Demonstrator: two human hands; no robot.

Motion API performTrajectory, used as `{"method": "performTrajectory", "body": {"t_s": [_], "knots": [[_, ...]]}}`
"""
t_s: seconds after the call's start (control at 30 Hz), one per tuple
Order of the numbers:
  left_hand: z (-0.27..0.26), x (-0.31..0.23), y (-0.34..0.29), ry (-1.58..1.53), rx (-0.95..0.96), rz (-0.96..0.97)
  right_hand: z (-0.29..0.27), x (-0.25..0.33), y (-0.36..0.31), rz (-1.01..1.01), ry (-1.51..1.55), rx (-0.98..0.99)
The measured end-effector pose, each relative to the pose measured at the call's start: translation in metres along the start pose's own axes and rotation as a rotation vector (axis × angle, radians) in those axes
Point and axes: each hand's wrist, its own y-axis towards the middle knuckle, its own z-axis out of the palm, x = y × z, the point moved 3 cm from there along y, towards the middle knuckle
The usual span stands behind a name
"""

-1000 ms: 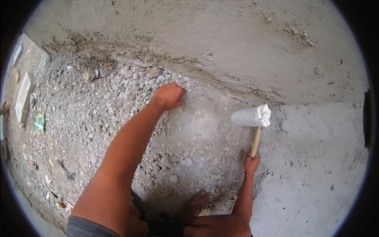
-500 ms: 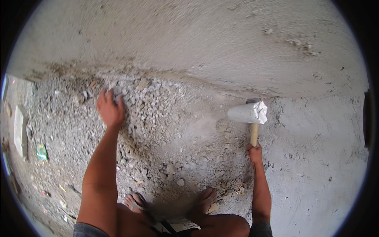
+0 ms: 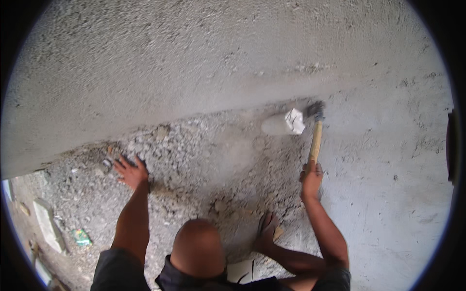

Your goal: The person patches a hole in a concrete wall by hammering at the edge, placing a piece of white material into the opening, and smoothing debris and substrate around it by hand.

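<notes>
My right hand is wrapped round the pale wooden handle of a hammer. Its dark, blurred head is just right of a white pipe. The pipe's right end looks crumpled or wrapped in something white, and its left part fades into pale, dusty haze. I cannot tell whether the hammer touches the pipe. On the left, my left hand has its fingers spread over the grey rubble, near the foot of the wall, and holds nothing.
A rough grey wall runs across the far side. Smooth grey plaster or concrete spans the right. At the far left lie a pale block and a green packet. My sandalled foot rests on the rubble.
The hammer head has moved from behind the pipe to its right, clear of it in view. The view has tilted. My left hand stays on the rubble, fingers spread.
</notes>
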Motion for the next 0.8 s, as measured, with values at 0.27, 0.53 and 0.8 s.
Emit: {"method": "performTrajectory", "body": {"t_s": [0.27, 0.53, 0.8], "knots": [[-0.016, -0.021, -0.003, -0.121, 0.003, -0.019, 0.179, -0.059, -0.131, -0.166, 0.727, -0.215], [0.001, -0.011, 0.0, -0.069, 0.025, -0.047, 0.192, 0.009, -0.099, -0.484, 0.658, -0.191], [0.002, -0.013, -0.002, -0.055, 0.043, -0.037, 0.238, -0.034, -0.038, -0.445, 0.298, -0.306]]}}
